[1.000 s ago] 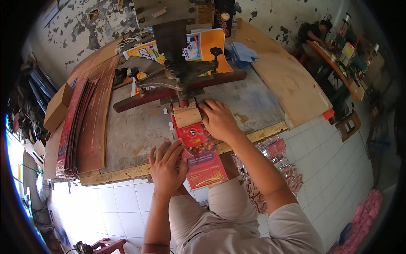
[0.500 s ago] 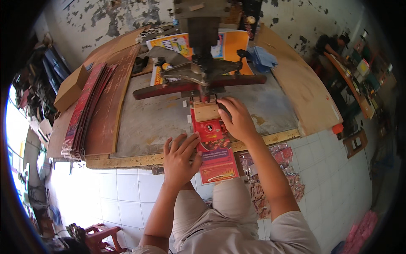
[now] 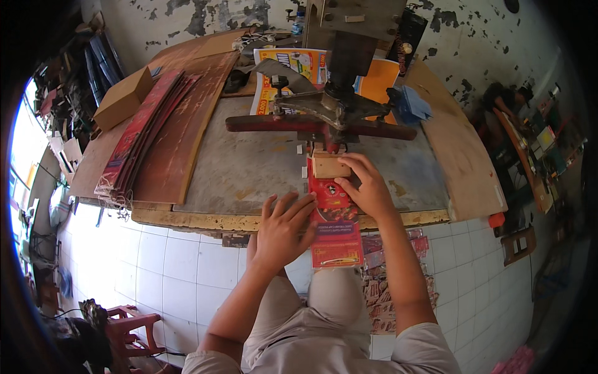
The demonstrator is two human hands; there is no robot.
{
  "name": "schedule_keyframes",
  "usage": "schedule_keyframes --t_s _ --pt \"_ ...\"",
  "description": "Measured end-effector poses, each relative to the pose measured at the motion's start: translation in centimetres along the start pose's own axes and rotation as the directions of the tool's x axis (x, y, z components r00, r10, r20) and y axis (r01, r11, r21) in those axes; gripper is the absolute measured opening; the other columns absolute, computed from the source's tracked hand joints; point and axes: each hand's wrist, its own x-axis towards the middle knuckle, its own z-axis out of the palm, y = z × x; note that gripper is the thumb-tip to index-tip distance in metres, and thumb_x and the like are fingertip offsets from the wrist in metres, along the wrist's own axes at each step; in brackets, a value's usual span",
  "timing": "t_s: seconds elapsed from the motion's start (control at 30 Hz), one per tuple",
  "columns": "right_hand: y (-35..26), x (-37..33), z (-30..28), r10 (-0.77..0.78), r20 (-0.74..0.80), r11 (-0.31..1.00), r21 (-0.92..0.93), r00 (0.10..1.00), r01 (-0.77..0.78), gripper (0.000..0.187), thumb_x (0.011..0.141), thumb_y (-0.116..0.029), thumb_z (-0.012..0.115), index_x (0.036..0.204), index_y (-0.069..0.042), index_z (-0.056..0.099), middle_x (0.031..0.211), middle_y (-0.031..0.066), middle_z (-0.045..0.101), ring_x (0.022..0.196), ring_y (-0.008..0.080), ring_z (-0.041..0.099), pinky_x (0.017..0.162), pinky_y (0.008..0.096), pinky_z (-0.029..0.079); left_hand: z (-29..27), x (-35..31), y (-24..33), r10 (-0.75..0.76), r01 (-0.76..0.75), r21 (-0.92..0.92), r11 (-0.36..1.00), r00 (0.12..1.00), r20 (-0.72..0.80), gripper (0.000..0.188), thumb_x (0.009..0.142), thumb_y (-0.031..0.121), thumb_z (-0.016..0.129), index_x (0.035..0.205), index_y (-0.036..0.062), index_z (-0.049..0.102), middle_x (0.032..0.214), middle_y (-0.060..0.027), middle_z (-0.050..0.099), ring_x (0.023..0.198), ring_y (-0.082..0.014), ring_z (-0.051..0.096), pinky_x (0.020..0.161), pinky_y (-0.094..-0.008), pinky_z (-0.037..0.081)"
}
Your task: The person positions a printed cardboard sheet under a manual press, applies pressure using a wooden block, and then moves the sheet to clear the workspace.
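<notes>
A long red printed sheet point(image 3: 336, 232) with food pictures and a purple band lies under the press and hangs over the table's front edge towards my lap. On its far part sits a small flat wooden block point(image 3: 330, 166), beneath the press arm. My right hand point(image 3: 372, 190) holds the block's right edge, fingertips on top and thumb at the near corner. Fingers spread, my left hand point(image 3: 283, 232) rests on the left edge of the sheet near the table edge. Above the block, the dark metal press head point(image 3: 336, 109) reaches out with its red crossbar point(image 3: 380, 129).
Stacked red printed strips point(image 3: 140, 134) and a cardboard box point(image 3: 123, 98) stand on the left. Blue sheets point(image 3: 412, 105) lie at the back right. Below the table, many small printed pieces point(image 3: 381, 296) cover the floor. Another person point(image 3: 503, 100) sits at a bench far right.
The view has shifted, so the table appears further right. My right fingers have drawn in around the block's right edge. My left hand stays on the sheet.
</notes>
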Motion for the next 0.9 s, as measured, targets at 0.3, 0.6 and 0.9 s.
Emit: schedule_keyframes --t_s 0.3,0.6,0.9 --pt "-2.2 -3.0 -2.2 -0.03 0.068 0.996 0.086 0.997 0.024 0.044 0.091 -0.021 0.092 0.127 -0.004 0.074 0.135 0.0127 0.073 0.125 0.0354 0.072 0.104 0.0455 0.059 -1.3 -0.4 -0.1 -0.072 0.059 -0.229 0.972 0.996 -0.048 0.042 0.098 0.02 0.075 0.139 0.008 0.074 0.149 -0.0091 0.073 0.138 -0.0333 0.065 0.124 -0.0525 0.04" --pt "2.9 -15.6 -14.1 0.277 -0.286 0.936 -0.135 0.917 -0.325 0.038 0.096 -0.021 0.09 0.126 -0.002 0.075 0.13 0.0126 0.077 0.124 0.0291 0.072 0.111 0.043 0.053 -4.3 -1.2 1.7 -0.291 0.222 -0.596 0.772 0.956 -0.02 0.048 0.1 0.009 0.071 0.147 0.0017 0.069 0.142 -0.0176 0.074 0.133 -0.0313 0.069 0.113 -0.043 0.052" --pt "-2.0 -14.0 -10.5 0.038 -0.463 0.858 -0.439 0.885 -0.267 0.04 0.103 -0.027 0.081 0.134 -0.003 0.072 0.143 0.0147 0.069 0.138 0.0364 0.061 0.116 0.0524 0.05 -4.9 -0.6 3.6 -0.336 0.256 -0.593 0.763 0.941 -0.027 0.048 0.099 0.009 0.072 0.147 0.003 0.069 0.137 -0.0171 0.074 0.13 -0.0288 0.071 0.11 -0.0419 0.054"
